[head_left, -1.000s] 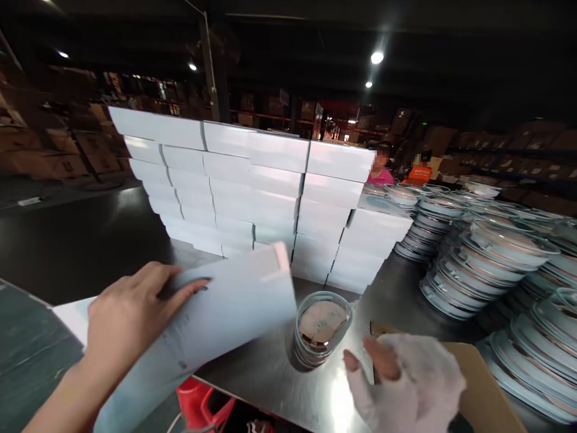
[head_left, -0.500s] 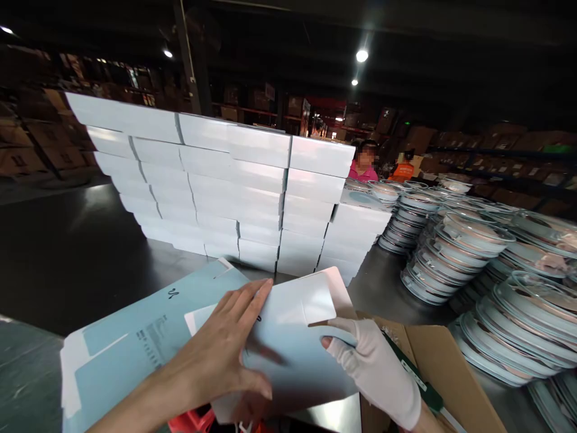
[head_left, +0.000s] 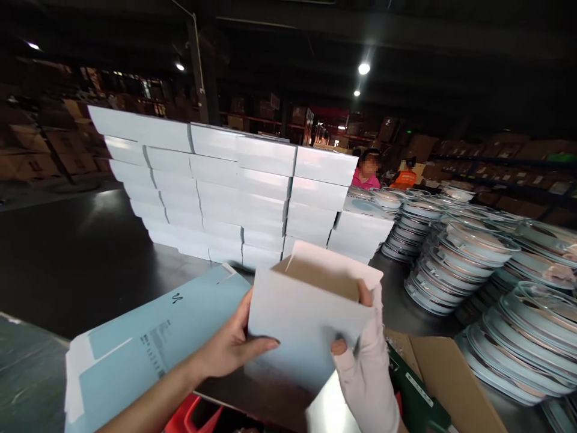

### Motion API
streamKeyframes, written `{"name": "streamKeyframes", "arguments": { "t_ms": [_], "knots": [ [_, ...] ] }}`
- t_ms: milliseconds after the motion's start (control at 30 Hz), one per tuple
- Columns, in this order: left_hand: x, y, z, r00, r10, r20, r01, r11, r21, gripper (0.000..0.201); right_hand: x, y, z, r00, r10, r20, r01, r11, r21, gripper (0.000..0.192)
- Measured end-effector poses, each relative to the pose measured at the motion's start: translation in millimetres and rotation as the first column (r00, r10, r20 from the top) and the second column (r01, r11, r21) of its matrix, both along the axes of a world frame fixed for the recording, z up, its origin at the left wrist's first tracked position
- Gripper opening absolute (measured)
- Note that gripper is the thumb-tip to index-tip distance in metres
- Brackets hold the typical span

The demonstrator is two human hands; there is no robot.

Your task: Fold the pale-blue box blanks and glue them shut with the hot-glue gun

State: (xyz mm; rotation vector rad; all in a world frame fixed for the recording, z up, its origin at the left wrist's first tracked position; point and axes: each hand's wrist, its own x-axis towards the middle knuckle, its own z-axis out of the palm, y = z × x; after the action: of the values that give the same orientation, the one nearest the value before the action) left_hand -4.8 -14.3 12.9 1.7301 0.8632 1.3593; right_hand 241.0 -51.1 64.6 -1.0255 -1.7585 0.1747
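Between my hands a light-blue cardboard box (head_left: 306, 319) is held up off the table, its upper end open and a flap (head_left: 336, 261) standing up at the back. My bare left hand (head_left: 241, 337) grips its left side, thumb across the front face. On the right edge is my right hand (head_left: 360, 355), in a white glove with bare fingertips, its thumb on the front and a finger at the open end. Flat light-blue box blanks (head_left: 180, 337) with a small black logo and printed text lie to the left, under my left forearm.
A wall of stacked white boxes (head_left: 216, 192) stands across the table (head_left: 90, 240). At right are stacks of round, plastic-wrapped items (head_left: 460, 258). An open brown carton (head_left: 455, 373) holds a green object (head_left: 417, 385). Something red (head_left: 192, 415) is below. Two people (head_left: 367, 174) are in the background.
The flat folded box has been opened out into a hollow shape and tilted up. My left hand has moved from its top to its left side; my right hand now grips its right edge.
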Motion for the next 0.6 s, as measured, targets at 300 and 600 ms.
{"name": "streamKeyframes", "arguments": {
  "t_ms": [300, 600],
  "knots": [
    [26, -20, 11.4, 0.994, 0.023, 0.107, -0.015, 0.997, -0.071, 0.059, -22, -12, -30.9, 0.942, -0.060, -0.329, 0.000, 0.984, -0.181, 0.068],
    [1, -31, 11.8, 0.985, -0.030, -0.170, 0.024, 0.999, -0.034, 0.051, -10, -20, -33.9, 0.911, -0.068, -0.407, -0.021, 0.978, -0.209, 0.068]
  ]
}}
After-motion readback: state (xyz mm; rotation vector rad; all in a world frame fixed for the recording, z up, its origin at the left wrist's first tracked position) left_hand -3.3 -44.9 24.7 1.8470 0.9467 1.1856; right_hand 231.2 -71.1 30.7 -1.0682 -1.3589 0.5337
